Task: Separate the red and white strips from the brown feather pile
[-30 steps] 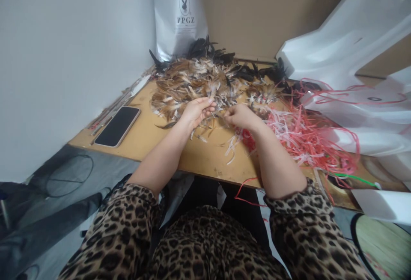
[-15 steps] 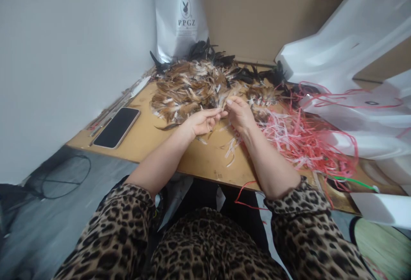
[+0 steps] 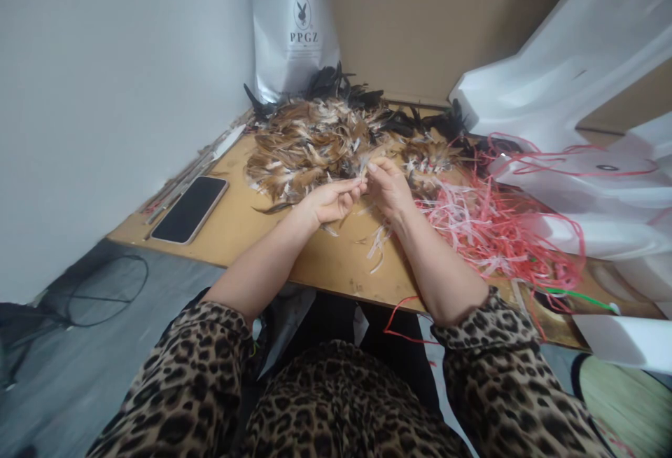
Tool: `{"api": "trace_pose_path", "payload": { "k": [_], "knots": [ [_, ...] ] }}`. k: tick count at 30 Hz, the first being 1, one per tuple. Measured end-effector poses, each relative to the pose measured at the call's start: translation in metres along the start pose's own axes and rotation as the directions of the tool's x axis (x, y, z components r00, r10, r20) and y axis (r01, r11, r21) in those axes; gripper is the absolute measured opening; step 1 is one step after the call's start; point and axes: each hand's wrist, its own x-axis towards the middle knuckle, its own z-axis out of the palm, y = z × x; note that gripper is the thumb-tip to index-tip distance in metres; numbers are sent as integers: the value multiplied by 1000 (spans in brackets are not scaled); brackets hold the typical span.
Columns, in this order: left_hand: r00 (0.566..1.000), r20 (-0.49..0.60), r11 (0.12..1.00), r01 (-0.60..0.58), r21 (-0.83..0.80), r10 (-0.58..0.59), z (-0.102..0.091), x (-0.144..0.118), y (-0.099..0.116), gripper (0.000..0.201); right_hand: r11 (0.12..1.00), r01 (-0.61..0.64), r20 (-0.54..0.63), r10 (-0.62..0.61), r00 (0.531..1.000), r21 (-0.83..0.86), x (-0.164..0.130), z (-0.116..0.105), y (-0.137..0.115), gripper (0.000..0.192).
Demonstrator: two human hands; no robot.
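Observation:
My left hand (image 3: pixel 334 200) and my right hand (image 3: pixel 387 185) meet fingertip to fingertip over the wooden table (image 3: pixel 336 262). Between their pinched fingers is a small pale feather (image 3: pixel 362 164); its lower end is hidden by the fingers. Just beyond them spreads a heap of brown and white feathers (image 3: pixel 304 143), with dark feathers (image 3: pixel 336 83) along its back. A smaller clump of brown feathers (image 3: pixel 428 153) lies to the right. Beside my right forearm is a tangle of pink and red strips (image 3: pixel 488 227), and a few pale wisps (image 3: pixel 379 241) lie below my right hand.
A phone (image 3: pixel 190 209) lies on the table's left side, near the wall. A white bag (image 3: pixel 297 31) with printing stands at the back. White plastic sheeting (image 3: pixel 572 94) bulges over the right side, and a green strip (image 3: pixel 582 297) lies near the right corner.
My right hand has shifted slightly left, closing the small gap to my left fingertips. My left hand, the feathers and the strips stay in place.

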Motion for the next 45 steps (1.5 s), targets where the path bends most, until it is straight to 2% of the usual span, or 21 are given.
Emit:
{"api": "trace_pose_path", "payload": {
  "k": [7,11,16,20,24,29,33,36,41,45],
  "knots": [
    [998,53,998,49,-47,-46,0,-2,-1,20,996,0,28,-2,1000,89,0,1,2,32],
    [997,68,1000,18,18,-19,-1,-2,0,18,994,6,24,-8,1000,105,1,1,4,31],
    [986,90,965,-159,208,143,-8,5,1,13,998,-34,24,33,999,52,0,-2,0,30],
    [942,55,843,-321,431,330,-10,9,0,7,995,-42,-9,41,999,-92,-2,-4,-6,29],
    [913,39,756,-359,548,405,-9,8,-2,11,975,-39,-25,34,999,-218,-3,-3,-9,31],
    [925,46,784,-346,516,378,-10,10,-4,10,983,-71,-26,67,997,-172,-3,-2,-8,28],
    [931,32,835,-341,432,364,-9,13,-5,11,991,-91,-74,83,994,-101,-1,-1,-4,27],
    [923,15,841,-357,406,385,-9,14,-6,10,992,-106,-108,98,989,-70,-1,2,0,26],
    [899,27,802,-403,441,437,-10,16,-7,8,992,-110,-116,102,988,-59,-3,5,0,27],
    [863,35,743,-453,492,503,-12,17,-4,10,976,-86,-77,72,994,-201,-3,4,-7,28]
  ]
}}
